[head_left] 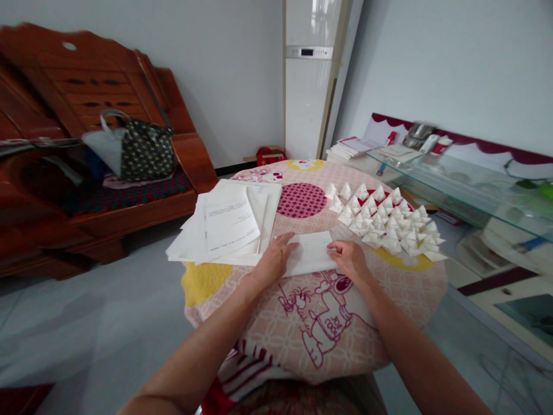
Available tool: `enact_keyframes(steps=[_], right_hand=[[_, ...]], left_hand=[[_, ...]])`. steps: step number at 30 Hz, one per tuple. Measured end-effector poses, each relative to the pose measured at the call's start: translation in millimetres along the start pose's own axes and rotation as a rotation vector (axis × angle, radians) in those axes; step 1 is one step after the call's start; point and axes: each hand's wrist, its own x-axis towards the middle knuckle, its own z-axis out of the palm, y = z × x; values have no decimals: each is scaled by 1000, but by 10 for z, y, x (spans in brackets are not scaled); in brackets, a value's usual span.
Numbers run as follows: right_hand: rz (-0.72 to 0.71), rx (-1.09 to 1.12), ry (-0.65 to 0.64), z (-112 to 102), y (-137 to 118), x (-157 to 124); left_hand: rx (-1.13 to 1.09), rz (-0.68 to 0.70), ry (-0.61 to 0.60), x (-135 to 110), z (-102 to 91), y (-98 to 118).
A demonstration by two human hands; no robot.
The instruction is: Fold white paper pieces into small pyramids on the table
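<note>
A folded sheet of white paper (310,249) lies in front of me on the round table. My left hand (276,257) grips its left edge, with the thumb on top and the fingers curled. At the right edge, my right hand (349,259) pinches the paper between thumb and fingers. A loose stack of white sheets (228,225), the top one printed with small text, is left of my hands. Beyond my right hand stand rows of small pointed folded-paper pieces (384,216).
A patterned pink cloth (268,311) covers the table. To the right is a glass-topped cabinet (470,181) holding papers and small items. A wooden bench (99,69) with bags (144,150) is at the left. A tall white air conditioner (307,104) stands behind.
</note>
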Motion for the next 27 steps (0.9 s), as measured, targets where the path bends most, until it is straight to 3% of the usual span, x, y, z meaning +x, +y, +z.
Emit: enact_keyframes(steps=[2, 5, 11, 15, 18, 21, 24, 27], right_hand=[[-3, -1, -7, -6, -3, 5], [-13, 8, 3, -7, 0, 5], [-4, 47, 23, -2, 39, -8], [42, 52, 9, -77, 65, -15], [64, -21, 92, -185, 7, -26], [-47, -22, 177, -253, -167, -49], [-207, 74, 42, -212, -388, -79], [-217, 51, -165, -110, -520, -98]], left_hand=[[-139, 58, -62, 11, 66, -118], [-166, 64, -167, 42, 75, -202], [-15, 139, -345, 58, -31, -29], [52, 212, -356, 45, -12, 78], [105, 198, -362, 50, 13, 101], [128, 173, -362, 56, 21, 106], [133, 167, -352, 56, 23, 106], [148, 174, -352, 60, 23, 113]])
